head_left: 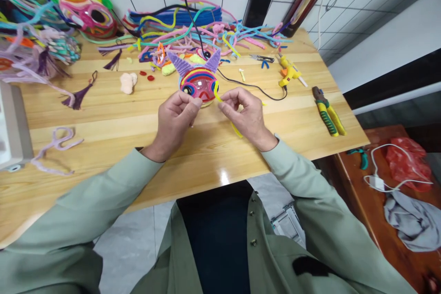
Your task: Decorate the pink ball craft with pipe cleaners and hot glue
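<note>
My right hand [245, 112] pinches a yellow pipe cleaner [236, 129], whose upper end curves up over the right side of a colourful mask [204, 88] and whose lower end hangs below my fingers. The mask has two purple horns, banded arches in several colours, dark eyes and a shiny red middle. It lies just beyond both hands, its lower left partly covered by my left hand [176, 119]. Thumb and forefinger of that hand are pressed together in front of the mask; what they hold, if anything, is hidden.
A heap of pipe cleaners [165, 32] and another horned mask [90, 14] lie along the tiled wall. To the right are a yellow glue gun [290, 72], small snips [262, 58] and pliers [329, 112]. A twisted lilac pipe cleaner [57, 144] and purple tassels [80, 95] lie left.
</note>
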